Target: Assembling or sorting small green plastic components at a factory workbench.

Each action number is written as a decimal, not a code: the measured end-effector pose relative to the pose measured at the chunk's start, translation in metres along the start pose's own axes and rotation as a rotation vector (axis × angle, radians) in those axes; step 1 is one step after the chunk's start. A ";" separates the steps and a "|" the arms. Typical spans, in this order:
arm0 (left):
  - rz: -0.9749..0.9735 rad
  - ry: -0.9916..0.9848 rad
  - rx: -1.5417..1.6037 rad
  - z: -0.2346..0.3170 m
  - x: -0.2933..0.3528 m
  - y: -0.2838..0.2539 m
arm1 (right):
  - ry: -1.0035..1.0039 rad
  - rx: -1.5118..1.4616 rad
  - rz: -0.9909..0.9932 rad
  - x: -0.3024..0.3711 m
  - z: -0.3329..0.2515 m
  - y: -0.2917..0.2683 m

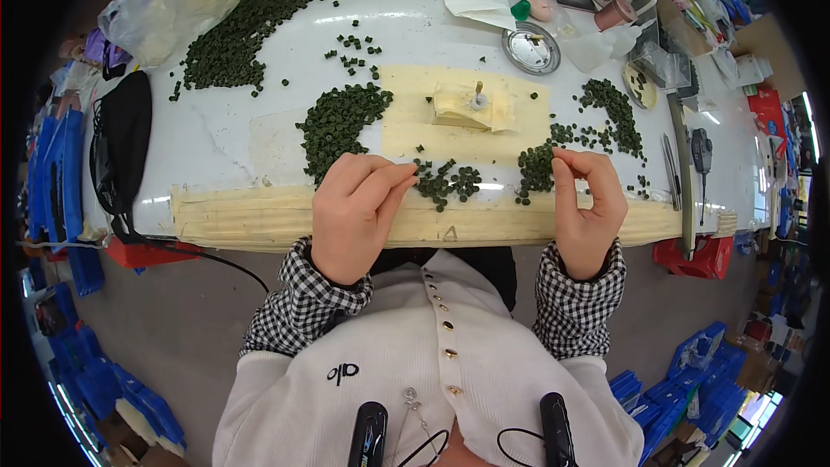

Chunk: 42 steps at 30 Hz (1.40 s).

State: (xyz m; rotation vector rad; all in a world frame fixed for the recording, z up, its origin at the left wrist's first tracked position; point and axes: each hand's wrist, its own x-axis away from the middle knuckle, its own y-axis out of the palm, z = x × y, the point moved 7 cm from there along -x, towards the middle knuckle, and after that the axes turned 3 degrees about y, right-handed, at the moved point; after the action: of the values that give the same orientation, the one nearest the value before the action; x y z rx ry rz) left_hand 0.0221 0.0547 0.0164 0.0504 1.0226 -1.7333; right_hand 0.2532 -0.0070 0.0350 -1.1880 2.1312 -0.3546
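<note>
"What sort of place is this?"
"A workshop, apparently: small dark-green cylindrical parts heaped on a white counter, with stacked blue plastic crates around the grey floor."

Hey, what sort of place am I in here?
Probably a small-parts workshop, judging by the small dark-green pieces heaped on a white worktable, the cream tape-covered block with an upright brass-coloured pin, and blue plastic bins around it.

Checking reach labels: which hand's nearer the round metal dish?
Right. In the picture, the right hand is below and slightly right of the dish; the left hand is farther, below and well left.
</note>
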 end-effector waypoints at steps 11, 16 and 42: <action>-0.001 0.109 -0.147 -0.005 -0.004 0.015 | -0.259 0.365 -0.170 -0.002 -0.001 0.030; 0.053 0.088 -0.080 -0.008 -0.003 0.005 | -0.282 0.410 -0.235 -0.006 -0.004 0.038; -0.018 0.155 -0.158 0.006 0.007 -0.032 | -0.256 0.080 0.134 0.004 0.005 0.022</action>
State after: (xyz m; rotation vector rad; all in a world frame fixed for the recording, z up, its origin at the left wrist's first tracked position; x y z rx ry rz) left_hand -0.0044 0.0476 0.0359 0.0754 1.2745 -1.6789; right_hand 0.2410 0.0022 0.0187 -0.9830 1.9426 -0.2128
